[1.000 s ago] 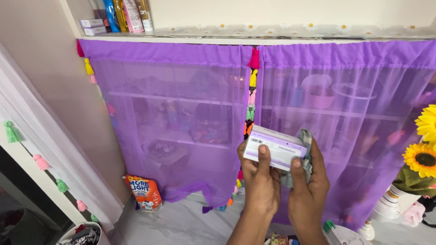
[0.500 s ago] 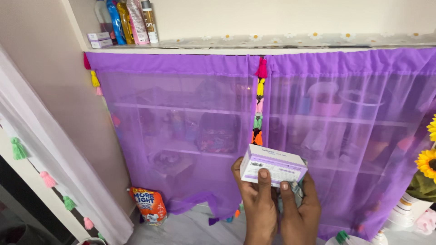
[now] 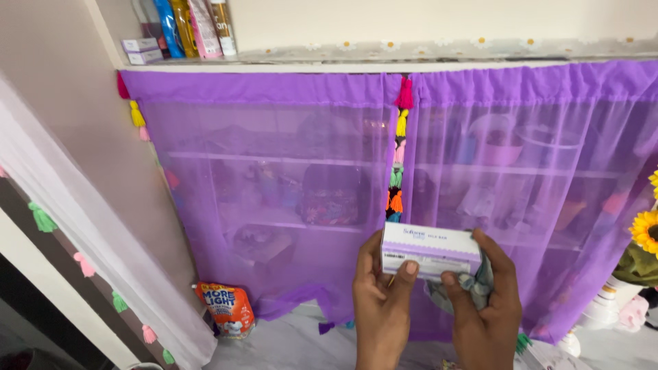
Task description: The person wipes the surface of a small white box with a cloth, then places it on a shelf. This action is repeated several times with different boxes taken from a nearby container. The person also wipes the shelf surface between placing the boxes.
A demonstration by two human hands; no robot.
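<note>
A small white and purple box (image 3: 430,249) is held up in front of me by both hands, in front of a sheer purple curtain (image 3: 274,178). My left hand (image 3: 380,301) grips its left end, thumb on the front face. My right hand (image 3: 486,301) grips the right end and also clutches a grey-green cloth (image 3: 473,281) bunched under the box. The box lies level, its long side facing me.
Behind the curtain are shelves (image 3: 274,159) with dim bottles and containers. A top ledge (image 3: 384,62) carries bottles (image 3: 188,24) and small boxes (image 3: 140,49). An orange pouch (image 3: 226,310) stands on the marble floor. Sunflowers (image 3: 648,229) are at the right; a white drape (image 3: 82,226) with tassels hangs at the left.
The box has been turned from a tilted pose to level, its narrow long side now facing me. Both hands shifted slightly right and the view dipped.
</note>
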